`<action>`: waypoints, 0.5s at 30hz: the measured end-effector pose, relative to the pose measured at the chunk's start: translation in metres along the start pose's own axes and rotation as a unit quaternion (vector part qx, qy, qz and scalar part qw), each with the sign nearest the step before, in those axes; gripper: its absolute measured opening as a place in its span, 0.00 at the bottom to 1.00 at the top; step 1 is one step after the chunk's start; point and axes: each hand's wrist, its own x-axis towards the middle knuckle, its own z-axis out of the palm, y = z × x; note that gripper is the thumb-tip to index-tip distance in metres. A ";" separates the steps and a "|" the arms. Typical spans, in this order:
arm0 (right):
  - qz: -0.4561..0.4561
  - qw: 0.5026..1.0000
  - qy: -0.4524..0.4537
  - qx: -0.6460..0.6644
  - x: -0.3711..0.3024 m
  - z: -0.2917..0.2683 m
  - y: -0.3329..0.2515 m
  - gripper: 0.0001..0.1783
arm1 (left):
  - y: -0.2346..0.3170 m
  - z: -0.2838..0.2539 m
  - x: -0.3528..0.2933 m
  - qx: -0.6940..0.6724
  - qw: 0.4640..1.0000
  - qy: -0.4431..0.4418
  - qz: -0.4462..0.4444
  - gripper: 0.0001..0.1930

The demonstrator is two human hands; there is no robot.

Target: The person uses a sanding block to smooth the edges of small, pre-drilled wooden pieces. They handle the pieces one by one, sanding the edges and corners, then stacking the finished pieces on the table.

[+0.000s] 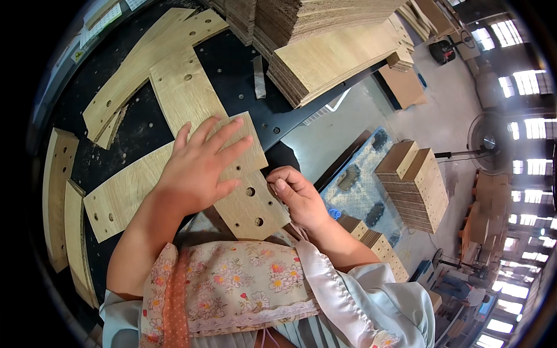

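My left hand (200, 159) lies flat with its fingers spread on a light wood-grain board (246, 130), near the front edge of the black table. Below that board, a drilled wooden panel (241, 211) with round holes juts over the table edge toward me. Whether these two are separate pieces I cannot tell. At the panel's right edge, my right hand (299, 197) is closed, thumb against curled fingers; what it pinches, if anything, is hidden. Under and beside my left hand lie a long drilled board (183, 87) and a curved one (130, 185).
More boards lie on the black table (232, 75) at left and far left. A tall stack of panels (336, 52) stands at the back, near a flat metal strip (259, 78). Right of the table, a panel stack (415, 185) rests by a worn blue platform (362, 180). A fan (489, 142) stands beyond.
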 end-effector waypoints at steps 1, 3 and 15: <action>-0.037 0.997 0.008 -0.071 0.003 -0.001 -0.004 0.08 | 0.001 0.001 -0.004 -0.004 1.000 0.004 0.002 0.37; -0.112 0.970 0.027 -0.212 0.016 -0.011 -0.014 0.06 | 0.004 0.002 -0.009 -0.013 1.000 0.011 0.010 0.37; -0.363 0.713 -0.180 -0.572 0.075 -0.010 -0.081 0.08 | 0.001 0.005 -0.010 -0.050 0.998 0.034 0.019 0.37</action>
